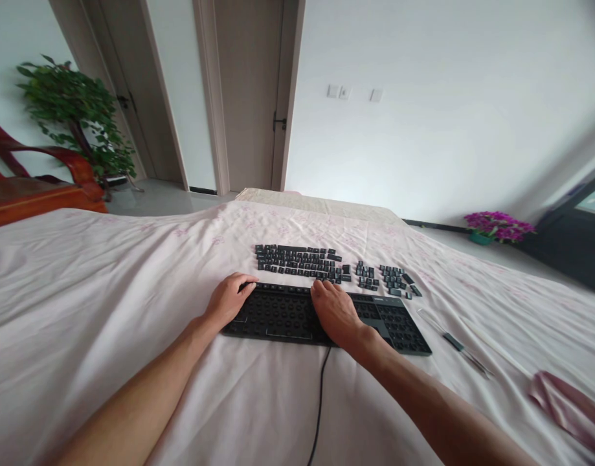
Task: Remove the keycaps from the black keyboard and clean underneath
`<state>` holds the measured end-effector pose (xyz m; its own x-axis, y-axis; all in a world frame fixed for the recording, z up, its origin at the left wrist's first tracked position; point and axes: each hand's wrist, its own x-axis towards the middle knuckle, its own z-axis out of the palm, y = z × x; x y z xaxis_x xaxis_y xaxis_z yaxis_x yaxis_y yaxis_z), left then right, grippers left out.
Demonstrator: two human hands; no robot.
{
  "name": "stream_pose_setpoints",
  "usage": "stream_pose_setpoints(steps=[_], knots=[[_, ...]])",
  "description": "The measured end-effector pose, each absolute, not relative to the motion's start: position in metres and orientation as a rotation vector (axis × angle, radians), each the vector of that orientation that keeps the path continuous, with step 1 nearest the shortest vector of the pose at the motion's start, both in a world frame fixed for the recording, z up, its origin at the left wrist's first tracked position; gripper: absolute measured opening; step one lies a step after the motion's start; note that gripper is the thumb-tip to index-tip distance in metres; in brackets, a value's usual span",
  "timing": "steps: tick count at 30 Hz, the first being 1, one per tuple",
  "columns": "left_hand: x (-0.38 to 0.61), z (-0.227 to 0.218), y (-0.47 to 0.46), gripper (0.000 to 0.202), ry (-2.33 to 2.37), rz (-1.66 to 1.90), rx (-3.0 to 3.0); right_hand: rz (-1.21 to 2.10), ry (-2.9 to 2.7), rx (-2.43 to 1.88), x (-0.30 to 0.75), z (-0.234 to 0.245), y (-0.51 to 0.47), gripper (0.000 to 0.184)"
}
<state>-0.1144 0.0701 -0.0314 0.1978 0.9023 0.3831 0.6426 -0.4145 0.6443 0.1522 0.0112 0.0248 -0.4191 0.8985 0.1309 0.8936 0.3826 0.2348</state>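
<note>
A black keyboard (287, 317) lies on the bed sheet, most of its key positions bare of caps, with some caps seated along its top row. My left hand (228, 299) grips its far left corner, fingers closed at the edge. Over the middle of the top row is my right hand (336, 312), fingers bunched and bent downward; whatever they may hold is hidden. Just beyond the keyboard, loose black keycaps (297, 260) are laid out in rows. Smaller groups of keycaps (366, 275) and number-pad keycaps (395, 279) sit farther right.
A wire keycap puller (453, 342) with a dark handle lies right of the keyboard. The keyboard's cable (320, 395) runs toward me. Pink cloth (569, 408) rests at the right. The pale sheet (190, 388) is wrinkled. A wooden chair (44, 188) stands at the left.
</note>
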Motion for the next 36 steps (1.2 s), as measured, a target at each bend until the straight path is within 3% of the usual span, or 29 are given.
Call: stream_pose_setpoints(steps=[6, 13, 19, 36], knots=[[-0.118, -0.031, 0.068, 0.033, 1.44, 1.121, 1.952, -0.038, 2.861, 2.014, 0.202, 0.026, 0.012, 0.05], [-0.122, -0.033, 0.066, 0.056, 1.223, 1.222, 1.638, 0.375, 2.388, 2.761, 0.292, 0.008, -0.001, 0.045], [-0.118, -0.032, 0.067, 0.068, 1.191, 1.19, 1.54, 0.066, 2.318, 2.873, 0.329, -0.014, -0.012, 0.049], [-0.108, -0.022, 0.073, 0.069, 1.176, 1.122, 1.619, 0.047, 2.235, 3.072, 0.325, -0.029, 0.0, 0.048]])
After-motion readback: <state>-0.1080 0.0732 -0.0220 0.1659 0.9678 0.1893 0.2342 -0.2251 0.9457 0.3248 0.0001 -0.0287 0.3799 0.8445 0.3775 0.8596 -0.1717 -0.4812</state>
